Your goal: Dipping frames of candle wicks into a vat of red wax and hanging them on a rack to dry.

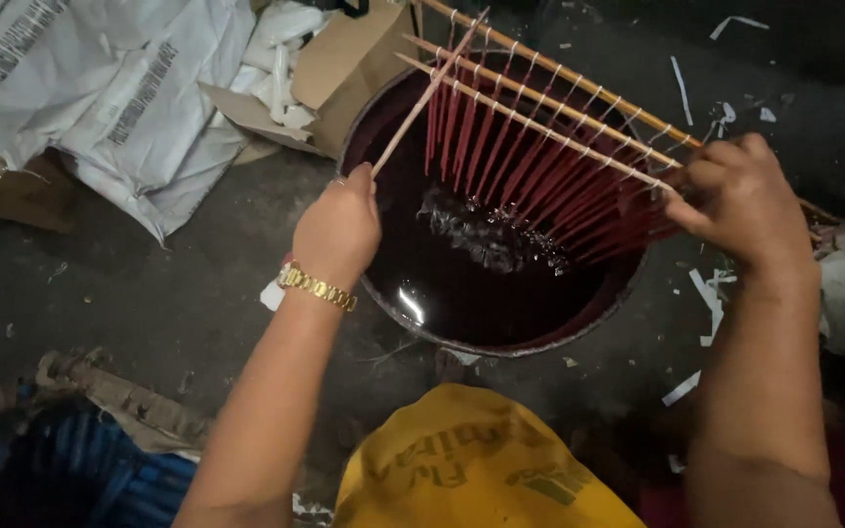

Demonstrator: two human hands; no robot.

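We count three long bamboo rods (550,98) lying across the far rim of one round tub (383,293) of dark red liquid (462,284), with a row of red-stained sticks (530,161), too many and too close to count, hanging from them toward the liquid. A fourth, thinner rod (422,98) crosses the three at their far end. Our left hand (336,233), a gold watch (317,287) at the wrist, is clenched on the near end of that thin rod at the tub's left rim. Our right hand (735,200) grips the rods' other ends at the right rim. The tub stands on a dark floor (149,293) strewn with white paper scraps (706,293); white sacks (119,88) and torn cardboard (344,64) lie beyond.
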